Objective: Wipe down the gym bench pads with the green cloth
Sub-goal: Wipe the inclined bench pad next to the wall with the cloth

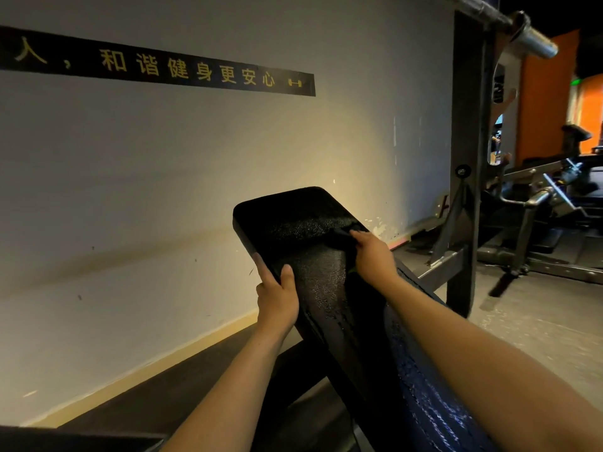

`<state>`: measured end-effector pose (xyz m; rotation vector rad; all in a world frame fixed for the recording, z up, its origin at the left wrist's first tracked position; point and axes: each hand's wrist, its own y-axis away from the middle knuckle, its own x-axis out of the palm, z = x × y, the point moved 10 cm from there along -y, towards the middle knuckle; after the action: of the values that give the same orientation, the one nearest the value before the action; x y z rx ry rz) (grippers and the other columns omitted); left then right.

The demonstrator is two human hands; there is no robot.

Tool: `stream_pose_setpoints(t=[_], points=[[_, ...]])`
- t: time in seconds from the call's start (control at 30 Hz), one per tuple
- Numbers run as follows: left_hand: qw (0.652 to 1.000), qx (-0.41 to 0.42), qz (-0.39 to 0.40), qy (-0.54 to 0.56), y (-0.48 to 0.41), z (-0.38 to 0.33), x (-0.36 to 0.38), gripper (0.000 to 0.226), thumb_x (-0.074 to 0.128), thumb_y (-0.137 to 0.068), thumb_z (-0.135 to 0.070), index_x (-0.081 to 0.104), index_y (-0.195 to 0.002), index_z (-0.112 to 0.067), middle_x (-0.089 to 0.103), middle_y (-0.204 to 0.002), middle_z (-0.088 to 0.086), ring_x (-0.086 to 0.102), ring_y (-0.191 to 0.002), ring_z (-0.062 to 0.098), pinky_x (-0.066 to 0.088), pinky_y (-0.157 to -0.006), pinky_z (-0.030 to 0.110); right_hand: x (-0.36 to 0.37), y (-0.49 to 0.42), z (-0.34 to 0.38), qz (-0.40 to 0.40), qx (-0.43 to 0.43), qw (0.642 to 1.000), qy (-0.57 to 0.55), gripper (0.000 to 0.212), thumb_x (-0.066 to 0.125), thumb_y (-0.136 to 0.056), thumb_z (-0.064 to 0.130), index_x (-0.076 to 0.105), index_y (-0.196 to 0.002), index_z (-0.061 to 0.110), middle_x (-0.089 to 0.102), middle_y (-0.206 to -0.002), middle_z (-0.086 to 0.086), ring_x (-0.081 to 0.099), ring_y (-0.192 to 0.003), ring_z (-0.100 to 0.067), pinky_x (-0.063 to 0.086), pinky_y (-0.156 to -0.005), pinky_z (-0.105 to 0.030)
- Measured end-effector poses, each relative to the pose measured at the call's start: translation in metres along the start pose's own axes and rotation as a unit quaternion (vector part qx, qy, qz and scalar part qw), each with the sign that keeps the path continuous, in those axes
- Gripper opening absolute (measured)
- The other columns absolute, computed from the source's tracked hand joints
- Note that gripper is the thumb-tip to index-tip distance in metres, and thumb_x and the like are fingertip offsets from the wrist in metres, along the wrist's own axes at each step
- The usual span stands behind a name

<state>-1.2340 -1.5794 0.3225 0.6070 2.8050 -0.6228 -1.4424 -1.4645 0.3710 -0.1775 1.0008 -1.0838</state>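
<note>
Black and glistening, the tilted bench pad (319, 288) rises away toward the wall (163, 158). The left hand (277, 298) clasps its left edge, thumb on top. Farther up, the right hand (372, 256) curls its fingers round the cloth (341, 236), dark in this light, pressing it against the pad's right side.
</note>
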Motion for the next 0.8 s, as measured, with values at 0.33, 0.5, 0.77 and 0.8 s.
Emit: stream_pose_setpoints(t=[0.33, 0.5, 0.77, 0.8], points=[[1.0, -0.005, 0.02, -0.02, -0.005, 0.005, 0.0, 0.07, 0.032, -0.104, -0.052, -0.016, -0.153, -0.042, 0.035, -0.144, 0.013, 0.048, -0.125, 0.032, 0.045, -0.102, 0.044, 0.029, -0.027, 0.082, 0.031, -0.046, 0.998, -0.037, 0.052, 0.043, -0.097, 0.005, 0.055, -0.137, 0.034, 0.045, -0.15, 0.002, 0.046, -0.135, -0.025, 0.041, -0.108, -0.039], [0.999, 0.006, 0.026, -0.024, -0.008, 0.003, -0.002, 0.069, 0.03, -0.103, -0.053, -0.016, -0.153, -0.045, 0.042, -0.139, 0.015, 0.055, -0.118, 0.033, 0.052, -0.097, 0.047, 0.064, 0.003, 0.162, 0.116, -0.234, 0.964, -0.041, 0.046, 0.04, -0.101, 0.007, 0.053, -0.141, 0.024, 0.045, -0.151, 0.003, 0.029, -0.145, -0.012, 0.023, -0.118, -0.028], [0.995, -0.002, 0.056, -0.077, -0.002, 0.002, -0.004, 0.071, 0.025, -0.103, -0.057, -0.03, -0.147, -0.047, 0.037, -0.136, 0.017, 0.06, -0.102, 0.032, 0.052, -0.094, 0.05, 0.018, -0.027, 0.047, 0.004, 0.018, 1.0, 0.021, 0.061, 0.045, -0.088, -0.006, 0.053, -0.141, 0.023, 0.051, -0.145, -0.009, 0.05, -0.129, -0.03, 0.047, -0.097, -0.037], [0.995, -0.005, 0.059, -0.074, -0.003, 0.003, -0.004, 0.071, 0.026, -0.103, -0.056, -0.03, -0.147, -0.047, 0.036, -0.137, 0.019, 0.06, -0.102, 0.033, 0.051, -0.095, 0.05, 0.011, -0.025, 0.03, -0.004, 0.056, 0.998, 0.033, 0.061, 0.045, -0.087, -0.007, 0.055, -0.139, 0.025, 0.058, -0.136, -0.013, 0.058, -0.117, -0.033, 0.049, -0.082, -0.036]])
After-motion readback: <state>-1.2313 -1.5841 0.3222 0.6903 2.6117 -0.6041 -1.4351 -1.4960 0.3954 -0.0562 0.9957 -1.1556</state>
